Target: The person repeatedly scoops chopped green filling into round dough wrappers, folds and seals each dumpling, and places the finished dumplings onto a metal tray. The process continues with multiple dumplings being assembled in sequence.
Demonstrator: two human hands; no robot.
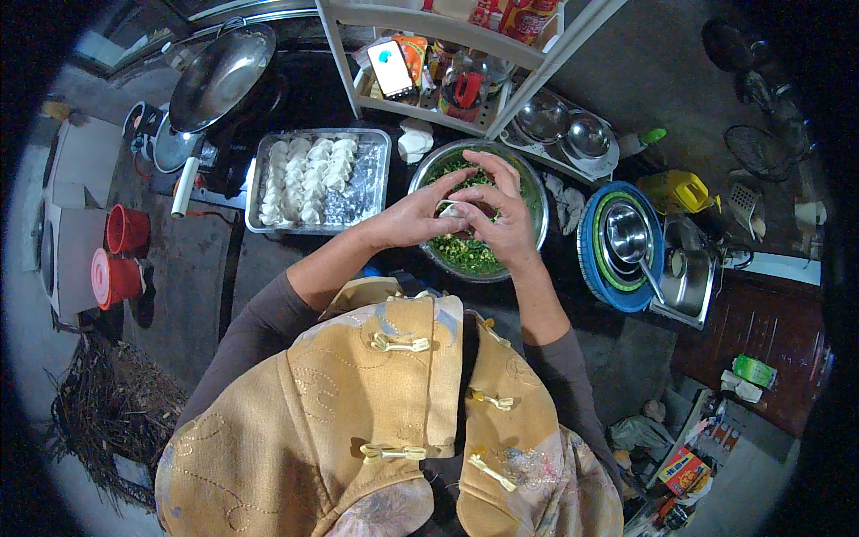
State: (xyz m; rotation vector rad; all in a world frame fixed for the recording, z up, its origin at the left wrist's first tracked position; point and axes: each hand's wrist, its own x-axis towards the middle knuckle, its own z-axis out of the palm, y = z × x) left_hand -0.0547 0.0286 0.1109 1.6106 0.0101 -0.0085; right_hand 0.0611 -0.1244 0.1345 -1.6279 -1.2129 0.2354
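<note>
My left hand point(419, 211) and my right hand point(504, 218) meet above a large steel bowl point(541, 231). Between their fingers is a small white dumpling point(452, 207), partly covered by the fingertips. Chopped green and yellow filling point(463, 254) shows in the bowl beneath my hands. To the left is a rectangular metal tray point(367, 181), its bare part dusted white. Rows of folded white dumplings point(305, 180) lie in its left and middle part. A small pile of round dough wrappers point(415, 142) rests between the tray and the bowl.
Behind the bowl stands a white shelf rack point(429, 113) with a lit phone point(390, 68) and jars. A wok point(225, 84) leans at the back left. Stacked basins point(589, 268) sit beside a steel sink point(698, 285) at right. Red buckets point(127, 228) stand at left.
</note>
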